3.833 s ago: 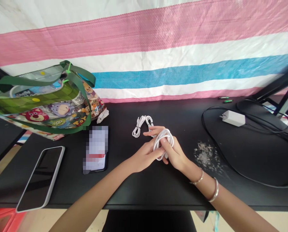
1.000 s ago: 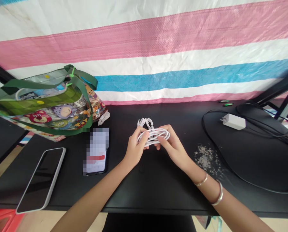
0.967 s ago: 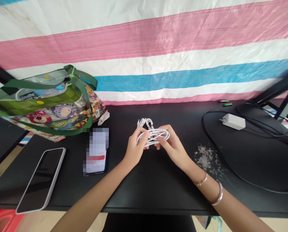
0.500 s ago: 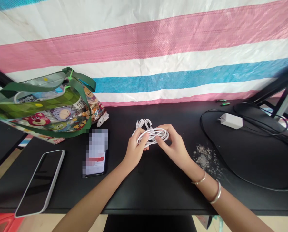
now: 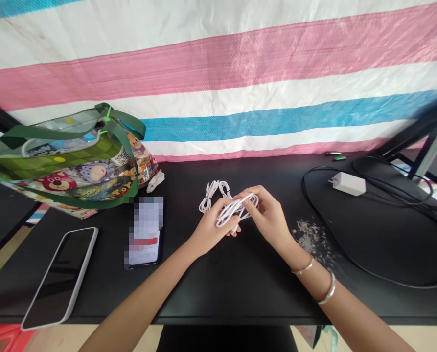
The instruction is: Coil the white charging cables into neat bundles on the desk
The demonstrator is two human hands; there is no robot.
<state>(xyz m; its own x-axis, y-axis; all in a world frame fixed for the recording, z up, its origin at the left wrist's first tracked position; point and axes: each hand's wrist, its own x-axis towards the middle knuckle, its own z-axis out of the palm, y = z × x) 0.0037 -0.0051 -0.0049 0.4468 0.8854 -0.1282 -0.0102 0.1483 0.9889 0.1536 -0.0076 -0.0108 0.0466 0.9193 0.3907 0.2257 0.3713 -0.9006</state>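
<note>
Both my hands hold a coiled white cable [image 5: 236, 210] just above the black desk [image 5: 218, 283]. My left hand [image 5: 209, 229] grips the lower left end of the coil with its fingers curled round it. My right hand [image 5: 267, 217] pinches the upper right end between thumb and fingers. Two bracelets circle my right wrist. A second small bundle of white cable [image 5: 213, 191] lies on the desk just behind my hands.
A cartoon-printed bag with green straps [image 5: 69, 159] stands at the back left. Two phones lie at the left: one in a white case [image 5: 58, 276], one dark [image 5: 145, 234]. A white charger [image 5: 347, 183] with black cables sits at the right, grey crumbs [image 5: 310, 234] near my right wrist.
The coil was first looped round my right hand, then held flat between both hands. Now it is tilted, its left end lower and my left hand slightly nearer me.
</note>
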